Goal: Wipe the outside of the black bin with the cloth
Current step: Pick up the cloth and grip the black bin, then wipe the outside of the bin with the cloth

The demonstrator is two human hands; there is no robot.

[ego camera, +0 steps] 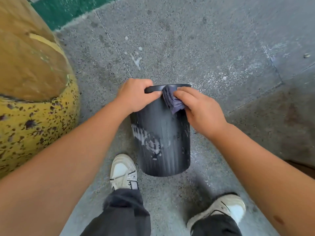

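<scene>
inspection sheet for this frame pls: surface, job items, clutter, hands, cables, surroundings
Surface: grey speckled concrete floor, white splashes and powdery streaks beyond the bin.
Job's things: black bin stands on the floor, whitish smears on its near side; grey cloth bunched against the wall just under the rim.
Clutter: small pale object on the floor at far right, too small to identify.
Hands: left hand grips the bin rim; right hand presses the cloth to the bin.
Cables: nothing seen.
Surroundings: yellow spotted rounded object at left; green painted strip at top left; person's white shoes near the bin.
</scene>
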